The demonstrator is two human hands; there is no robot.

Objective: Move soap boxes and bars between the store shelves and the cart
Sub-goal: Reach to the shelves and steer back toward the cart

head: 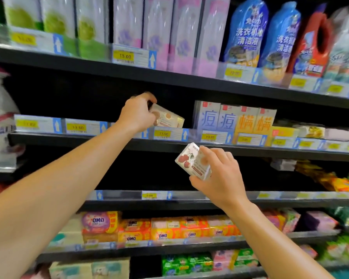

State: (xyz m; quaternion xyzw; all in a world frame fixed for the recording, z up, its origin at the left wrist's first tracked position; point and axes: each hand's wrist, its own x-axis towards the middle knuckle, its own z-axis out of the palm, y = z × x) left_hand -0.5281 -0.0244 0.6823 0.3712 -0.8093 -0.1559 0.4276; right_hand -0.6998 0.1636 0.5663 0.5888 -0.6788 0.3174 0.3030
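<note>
Our left hand (138, 113) grips a beige box (167, 118), tilted at the shelf (69, 137) lip, probably being set down. Right hand (220, 176) pinches a cherry box (191, 162) below it, waiting. Blue boxes (218, 117) stand right of both.

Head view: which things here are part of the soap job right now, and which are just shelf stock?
In the job:
- left hand gripping the beige box at the middle shelf
- right hand holding the cherry box

Just there:
- blue and orange boxes
- OMO bars
- blue bottles
- pink cartons
</note>
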